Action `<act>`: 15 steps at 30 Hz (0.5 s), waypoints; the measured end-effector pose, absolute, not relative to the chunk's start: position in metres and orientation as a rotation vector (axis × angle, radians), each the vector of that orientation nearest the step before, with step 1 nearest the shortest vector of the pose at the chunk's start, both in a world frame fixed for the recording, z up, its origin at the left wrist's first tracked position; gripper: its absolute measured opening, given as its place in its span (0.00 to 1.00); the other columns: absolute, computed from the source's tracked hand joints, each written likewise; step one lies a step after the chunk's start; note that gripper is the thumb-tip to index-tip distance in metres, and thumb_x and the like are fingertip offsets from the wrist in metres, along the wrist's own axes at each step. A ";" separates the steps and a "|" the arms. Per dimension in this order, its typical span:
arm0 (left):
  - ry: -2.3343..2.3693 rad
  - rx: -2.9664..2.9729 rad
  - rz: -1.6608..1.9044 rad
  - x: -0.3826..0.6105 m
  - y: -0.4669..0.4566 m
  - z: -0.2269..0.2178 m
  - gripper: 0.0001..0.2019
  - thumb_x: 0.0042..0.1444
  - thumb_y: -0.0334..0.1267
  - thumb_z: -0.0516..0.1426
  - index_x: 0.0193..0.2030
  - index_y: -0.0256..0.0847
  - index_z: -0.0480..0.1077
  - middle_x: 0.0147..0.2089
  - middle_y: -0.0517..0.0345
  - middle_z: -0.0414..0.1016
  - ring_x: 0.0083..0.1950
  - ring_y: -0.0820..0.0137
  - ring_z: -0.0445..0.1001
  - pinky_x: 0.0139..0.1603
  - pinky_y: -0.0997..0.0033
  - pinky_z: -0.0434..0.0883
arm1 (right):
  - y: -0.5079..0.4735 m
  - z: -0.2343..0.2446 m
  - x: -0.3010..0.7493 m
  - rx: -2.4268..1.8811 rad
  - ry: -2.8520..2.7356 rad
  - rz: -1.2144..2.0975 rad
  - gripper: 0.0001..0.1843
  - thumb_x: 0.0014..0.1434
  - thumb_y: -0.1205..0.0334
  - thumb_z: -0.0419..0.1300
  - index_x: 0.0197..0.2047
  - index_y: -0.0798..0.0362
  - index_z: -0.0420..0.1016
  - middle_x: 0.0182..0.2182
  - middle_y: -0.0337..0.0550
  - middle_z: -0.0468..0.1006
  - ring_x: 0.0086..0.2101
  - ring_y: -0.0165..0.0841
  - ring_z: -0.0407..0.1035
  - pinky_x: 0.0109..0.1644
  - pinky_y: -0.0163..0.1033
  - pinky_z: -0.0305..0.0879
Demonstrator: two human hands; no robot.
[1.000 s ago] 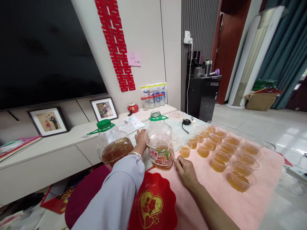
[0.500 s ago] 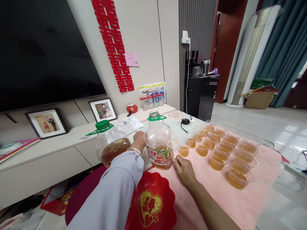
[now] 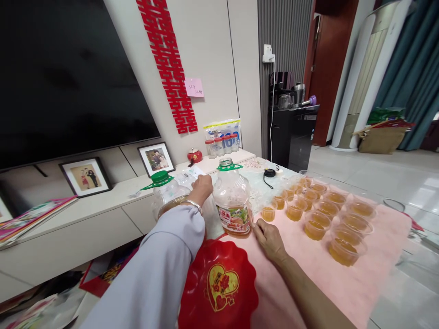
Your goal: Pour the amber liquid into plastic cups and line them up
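A clear plastic bottle (image 3: 233,201) with no cap, a green handle ring and a little amber liquid stands at the edge of the pink cloth (image 3: 360,278). My right hand (image 3: 269,237) lies on the cloth, its fingertips touching the bottle's base. My left hand (image 3: 202,185), with a bracelet at the wrist, is raised with curled fingers between this bottle and a second one with a green cap (image 3: 164,194); what the fingers hold is hidden. Several small clear cups of amber liquid (image 3: 308,214) stand in rows on the cloth to the right.
A red scalloped plate with a heart (image 3: 219,288) lies near me. A black coiled cable (image 3: 269,173) is on the table's far end. Behind are a low cabinet with photo frames (image 3: 85,176), jars (image 3: 221,145), a red teapot (image 3: 194,156), and a black cabinet (image 3: 293,132).
My left hand has lifted off the table behind the uncapped bottle and curled up between the two bottles. My right hand stays at the bottle's base. The view shifted slightly.
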State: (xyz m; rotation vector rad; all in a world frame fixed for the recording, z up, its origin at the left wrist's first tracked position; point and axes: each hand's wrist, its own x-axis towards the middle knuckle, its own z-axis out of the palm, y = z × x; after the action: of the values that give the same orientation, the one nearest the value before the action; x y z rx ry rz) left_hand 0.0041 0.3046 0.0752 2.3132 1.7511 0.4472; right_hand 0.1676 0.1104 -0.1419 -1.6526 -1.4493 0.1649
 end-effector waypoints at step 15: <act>1.834 2.743 0.719 -0.014 0.233 0.208 0.28 0.63 0.23 0.57 0.70 0.35 0.63 0.69 0.42 0.65 0.73 0.52 0.66 0.75 0.52 0.65 | 0.106 -0.134 0.172 -1.691 -1.418 0.268 0.17 0.73 0.47 0.61 0.44 0.54 0.77 0.36 0.38 0.78 0.32 0.28 0.72 0.39 0.38 0.75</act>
State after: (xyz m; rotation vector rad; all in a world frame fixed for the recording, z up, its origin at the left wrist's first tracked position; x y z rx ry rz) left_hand -0.0141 0.2332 0.2077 2.7428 1.8343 0.7190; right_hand 0.1717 0.1063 -0.1337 -1.6912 -1.4177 0.2683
